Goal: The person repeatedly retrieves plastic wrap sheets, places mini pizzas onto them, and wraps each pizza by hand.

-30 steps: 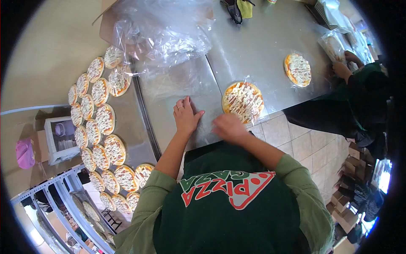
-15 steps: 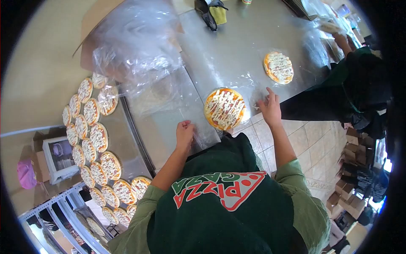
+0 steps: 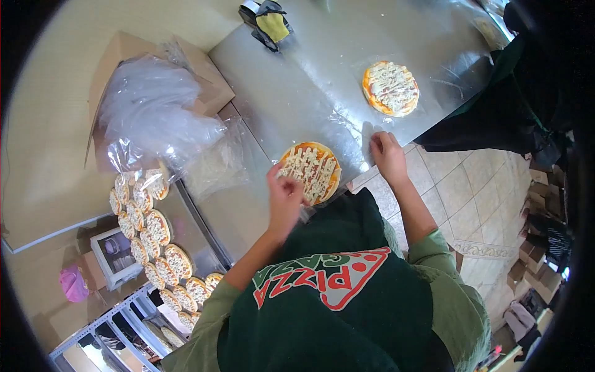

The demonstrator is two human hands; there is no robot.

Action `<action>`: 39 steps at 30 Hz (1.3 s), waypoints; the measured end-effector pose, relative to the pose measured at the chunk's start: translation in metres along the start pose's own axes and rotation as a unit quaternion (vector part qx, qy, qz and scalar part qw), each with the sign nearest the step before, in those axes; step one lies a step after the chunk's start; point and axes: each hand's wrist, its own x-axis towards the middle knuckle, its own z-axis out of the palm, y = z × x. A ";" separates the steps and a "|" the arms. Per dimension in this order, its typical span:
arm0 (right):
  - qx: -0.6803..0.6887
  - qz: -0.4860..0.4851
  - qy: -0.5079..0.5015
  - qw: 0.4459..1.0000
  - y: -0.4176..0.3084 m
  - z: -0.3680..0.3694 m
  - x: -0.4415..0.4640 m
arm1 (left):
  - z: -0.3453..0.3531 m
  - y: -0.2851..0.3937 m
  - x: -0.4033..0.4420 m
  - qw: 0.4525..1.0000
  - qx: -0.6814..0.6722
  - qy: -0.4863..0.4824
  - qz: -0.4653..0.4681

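Observation:
A round pizza [image 3: 315, 170] with grated white topping over red sauce lies at the near edge of the steel table, clear plastic showing around it. My left hand [image 3: 286, 201], slightly blurred, reaches over the pizza's left side with its fingers curled. Whatever those fingers hold is hidden. To the right of this pizza, my right hand [image 3: 389, 158] rests at the table edge, fingers bent and pressed together. I cannot make out anything in its grip. Farther off to the right lies a second pizza [image 3: 390, 88], also on clear plastic.
On the left, a cardboard box [image 3: 207, 77] overflows with clear plastic bags [image 3: 152, 93]. Several topped pizzas [image 3: 158, 227] cover a surface below it. A black and yellow item [image 3: 273, 26] sits at the table's back. A person in dark clothing [image 3: 477, 118] stands on the right.
My left hand has moved up and right, onto the near pizza's left side. My right hand's fingers, spread before, are now drawn together. The camera view has shifted.

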 end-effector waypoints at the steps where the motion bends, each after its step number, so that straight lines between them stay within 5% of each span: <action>1: -0.006 0.003 -0.012 1.000 -0.001 -0.001 0.001 | 0.011 -0.006 0.008 0.998 0.056 -0.023 0.011; 3: 0.012 0.001 -0.015 1.000 0.003 0.000 0.002 | 0.032 -0.020 0.025 0.983 0.165 -0.071 0.033; 6: 0.009 0.013 -0.040 0.999 -0.002 -0.006 0.004 | 0.060 -0.017 0.038 0.925 0.281 -0.164 0.197; 10: -0.074 -0.007 -0.050 0.996 -0.008 -0.005 0.001 | 0.094 -0.040 0.084 0.725 0.489 -0.319 0.366; 13: -0.129 0.031 -0.071 0.989 -0.001 -0.011 0.005 | 0.109 -0.043 0.103 0.706 0.512 -0.222 0.437; 19: -0.089 0.068 -0.075 0.991 0.018 -0.016 0.008 | 0.118 -0.015 0.109 0.678 0.614 -0.148 0.376; 22: -0.016 0.071 -0.047 0.996 0.020 -0.023 0.009 | 0.109 0.001 0.142 0.700 0.604 -0.256 0.283; 26: 0.063 0.087 -0.002 0.994 -0.005 -0.029 0.002 | 0.102 0.014 0.136 0.676 0.543 -0.205 0.454; 29: 0.056 0.041 0.010 0.998 -0.029 -0.027 -0.008 | 0.113 0.010 0.133 0.622 0.546 -0.280 0.486; 32: 0.000 -0.002 0.003 1.000 -0.057 -0.033 -0.021 | 0.118 0.014 0.139 0.615 0.622 -0.250 0.415; 39: -0.015 -0.019 0.028 0.999 -0.086 -0.029 -0.019 | 0.062 0.046 0.180 0.695 0.666 -0.032 0.269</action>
